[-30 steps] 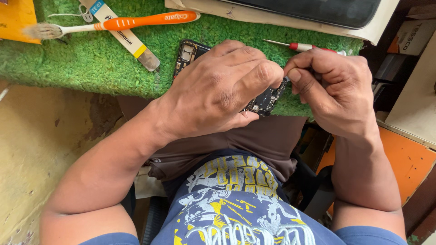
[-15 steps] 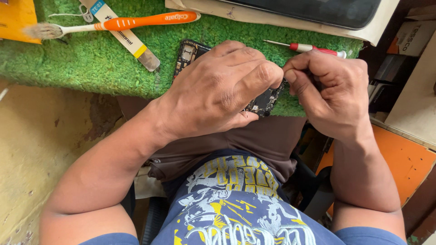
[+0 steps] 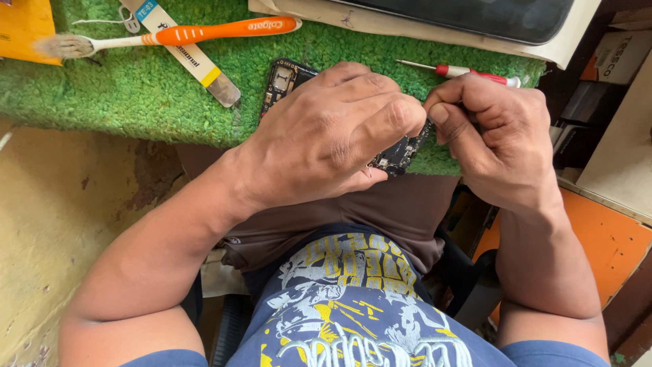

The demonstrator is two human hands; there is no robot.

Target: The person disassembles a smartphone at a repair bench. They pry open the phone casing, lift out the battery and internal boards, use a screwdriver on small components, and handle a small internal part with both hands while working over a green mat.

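Note:
A dark opened phone body (image 3: 285,78) with exposed circuit parts lies on the green turf mat (image 3: 136,102) at the edge nearest me. My left hand (image 3: 333,136) lies over it and grips it, hiding most of it. My right hand (image 3: 489,129) is at the phone's right edge, fingers pinched together against the left thumb; what it pinches is hidden. A small red-handled screwdriver (image 3: 462,71) lies on the mat just beyond my right knuckles.
An orange toothbrush (image 3: 183,34) and a flat metal pry tool (image 3: 197,64) lie at the mat's far left. A yellow envelope (image 3: 24,30) sits at top left. A dark screen panel on white paper (image 3: 421,20) lies beyond. Boxes and an orange surface (image 3: 611,238) are at right.
My right hand has edged slightly closer to the left thumb at the phone's right edge. The left hand stays put on the phone.

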